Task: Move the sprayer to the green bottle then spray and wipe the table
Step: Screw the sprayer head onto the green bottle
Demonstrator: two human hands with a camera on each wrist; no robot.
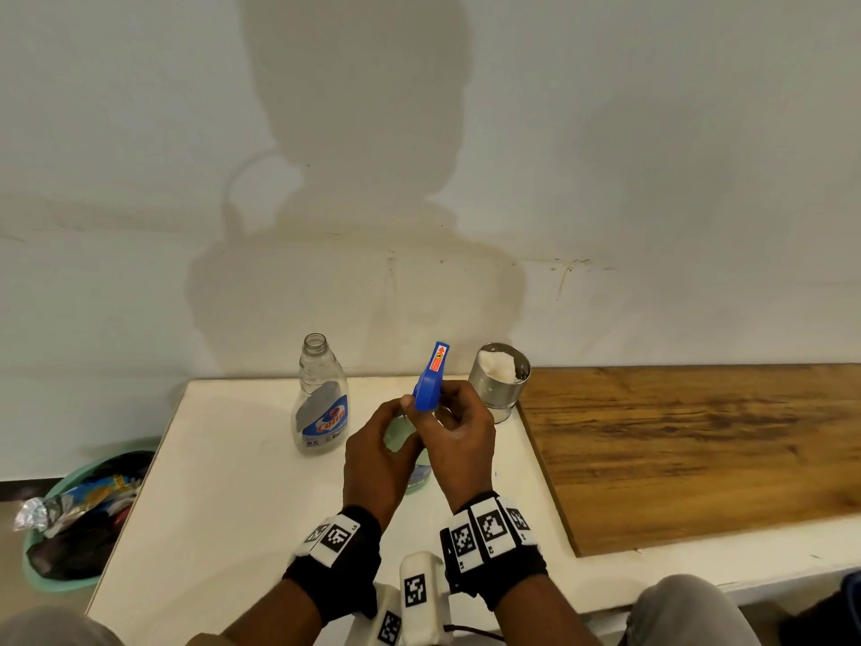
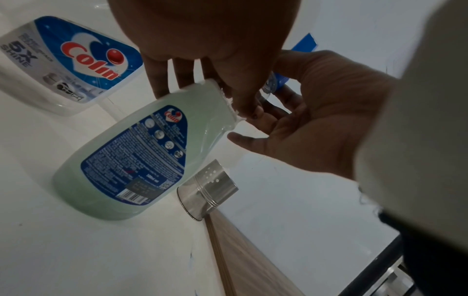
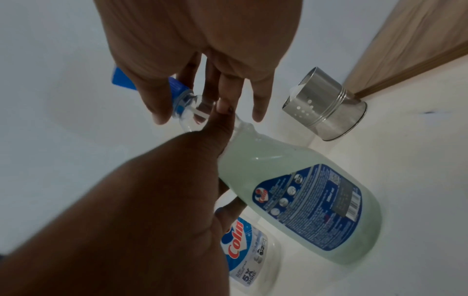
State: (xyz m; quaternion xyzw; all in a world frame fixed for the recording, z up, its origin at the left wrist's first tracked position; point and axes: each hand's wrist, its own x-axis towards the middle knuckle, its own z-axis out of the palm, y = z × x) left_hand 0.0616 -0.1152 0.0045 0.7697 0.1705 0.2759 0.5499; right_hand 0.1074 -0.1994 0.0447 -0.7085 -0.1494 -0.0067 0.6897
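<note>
The green bottle [image 2: 142,160], full of pale green liquid, stands on the white table [image 1: 233,482]; in the head view only a sliver of the green bottle [image 1: 399,435] shows between my hands. My left hand [image 1: 386,440] grips its neck. My right hand [image 1: 459,421] holds the blue sprayer [image 1: 431,380] by its body, nozzle pointing away toward the wall. The sprayer's collar [image 3: 178,89] sits on the bottle's mouth, and its dip tube shows inside the clear neck. I cannot tell whether the collar is tight.
An empty clear bottle [image 1: 321,398] without a cap stands left of my hands. A perforated metal can [image 1: 501,380] holding a white cloth stands right, beside a wooden board [image 1: 699,449]. A green basin [image 1: 70,519] of rubbish sits on the floor at left.
</note>
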